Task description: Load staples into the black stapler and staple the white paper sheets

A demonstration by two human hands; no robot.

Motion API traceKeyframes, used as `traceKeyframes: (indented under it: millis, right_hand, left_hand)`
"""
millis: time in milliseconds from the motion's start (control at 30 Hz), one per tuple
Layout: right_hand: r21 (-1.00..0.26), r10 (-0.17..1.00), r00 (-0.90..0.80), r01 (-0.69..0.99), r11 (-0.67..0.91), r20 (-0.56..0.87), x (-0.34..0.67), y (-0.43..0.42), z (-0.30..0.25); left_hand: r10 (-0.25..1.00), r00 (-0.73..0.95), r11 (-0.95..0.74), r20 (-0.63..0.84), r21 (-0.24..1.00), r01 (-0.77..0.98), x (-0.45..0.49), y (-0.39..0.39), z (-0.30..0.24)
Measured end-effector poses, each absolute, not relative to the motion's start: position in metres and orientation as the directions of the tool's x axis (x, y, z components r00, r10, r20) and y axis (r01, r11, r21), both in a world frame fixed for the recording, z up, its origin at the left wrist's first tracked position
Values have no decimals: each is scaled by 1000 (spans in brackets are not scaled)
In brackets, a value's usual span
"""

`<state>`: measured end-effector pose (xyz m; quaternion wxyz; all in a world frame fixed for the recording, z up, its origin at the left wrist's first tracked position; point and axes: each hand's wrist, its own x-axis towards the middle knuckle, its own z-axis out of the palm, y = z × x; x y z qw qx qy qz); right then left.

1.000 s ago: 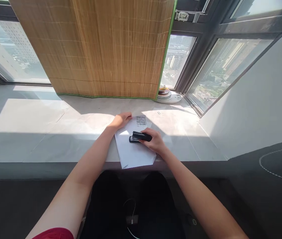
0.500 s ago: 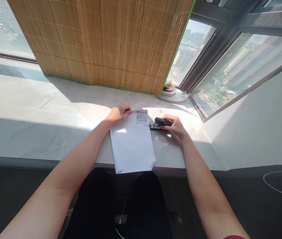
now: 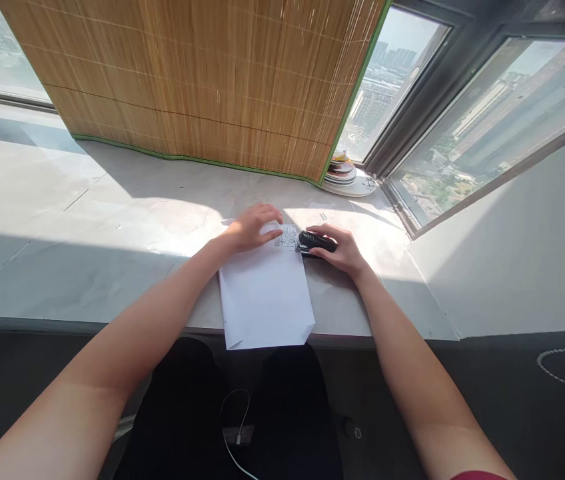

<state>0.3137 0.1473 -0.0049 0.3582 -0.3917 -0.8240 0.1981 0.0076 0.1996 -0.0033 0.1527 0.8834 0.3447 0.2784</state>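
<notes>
Lining up the black stapler (image 3: pixel 318 241), it seems: right hand (image 3: pixel 341 249) curled around it, nose at right edge of paper (image 3: pixel 266 297). Left hand (image 3: pixel 254 229) loosely spread over paper's top, can't tell if it grips anything. Next press probably calls for paper held flat. Pale sill (image 3: pixel 42 200) under both hands; bamboo blind (image 3: pixel 187 80) and windows (image 3: pixel 492 120) ahead, plates (image 3: pixel 345 179) beyond right hand.

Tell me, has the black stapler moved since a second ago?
Yes. Judged against the stack of plates, the stapler in the right hand has shifted rightward and a little forward, so it is now nearer those plates.
</notes>
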Motion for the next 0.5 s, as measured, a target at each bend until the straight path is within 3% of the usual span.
traceKeyframes:
  millis: [133,267,500]
  right_hand:
    - [-537,750,-439,525,661,495,308,144,-3]
    - [-493,720,-464,527,693,515,302,142,-3]
    - [-469,711,-460,539,699,532,297,140,-3]
  left_hand:
    - [625,713,-740,318,533,411,23,185,-9]
    - [587,762,-756,273,523,394,32,176,-10]
    - [644,738,-675,202,603,425,36,179,-15]
